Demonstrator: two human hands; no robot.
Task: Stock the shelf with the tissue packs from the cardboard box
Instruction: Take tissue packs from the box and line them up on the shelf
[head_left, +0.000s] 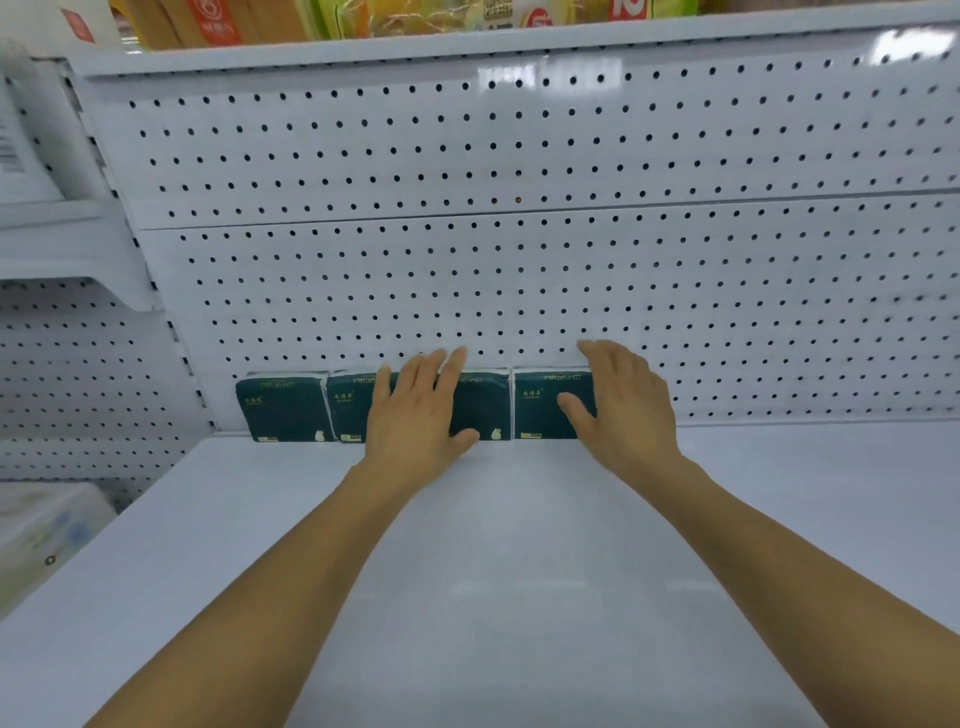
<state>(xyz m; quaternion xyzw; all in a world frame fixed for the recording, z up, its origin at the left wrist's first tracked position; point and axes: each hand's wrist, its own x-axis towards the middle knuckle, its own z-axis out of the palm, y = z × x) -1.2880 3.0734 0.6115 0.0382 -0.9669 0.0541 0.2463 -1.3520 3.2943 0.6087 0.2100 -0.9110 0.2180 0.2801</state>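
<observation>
Several dark green tissue packs stand in a row at the back of the white shelf (519, 545), against the pegboard wall. My left hand (415, 410) lies flat with straight fingers over the front of the middle packs (480, 402). My right hand (623, 405) rests against the rightmost pack (537, 405), thumb on its front face and fingers along its right side and top. The leftmost pack (283, 408) stands untouched. The cardboard box is out of view.
A white pegboard back panel (519, 260) rises behind the row. An upper shelf (467, 47) holds orange and yellow goods. At the left, a neighbouring shelf bay carries pale packaged goods (41, 525). Bare shelf surface stretches to the right of the packs.
</observation>
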